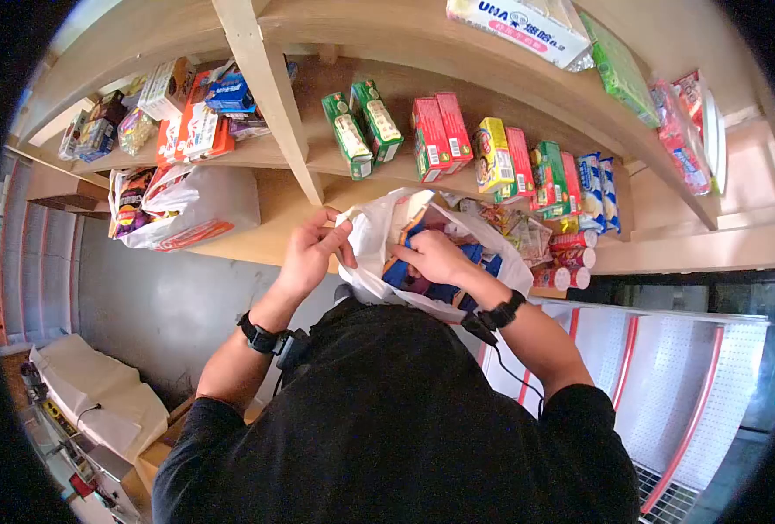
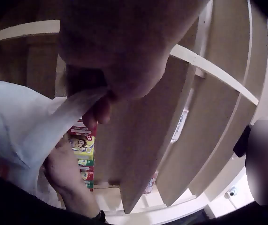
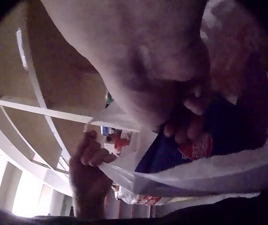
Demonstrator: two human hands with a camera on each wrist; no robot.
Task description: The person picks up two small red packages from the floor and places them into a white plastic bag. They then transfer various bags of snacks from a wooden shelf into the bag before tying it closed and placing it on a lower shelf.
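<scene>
A white plastic bag (image 1: 372,240) stands open at the front of the shelf, close before the person's body. Its rim is pinched between the thumb and fingers of my left hand (image 1: 310,249), which pulls the side up. My right hand (image 1: 440,260) reaches into the bag's mouth, its fingers bent against a blue package (image 3: 171,152) with a red logo. I cannot tell whether they grip it. Beside that hand a cream and orange package (image 1: 412,214) sticks up from the bag. More blue packages (image 1: 490,265) lie inside on the right, partly hidden by the bag wall.
Green boxes (image 1: 377,122), red boxes (image 1: 440,135) and a yellow box (image 1: 493,155) line the shelf behind the bag. Blue tube packs (image 1: 590,192) and red-and-white canisters (image 1: 575,258) stand at right. Another filled plastic bag (image 1: 213,210) sits at left, beyond a wooden post (image 1: 269,96).
</scene>
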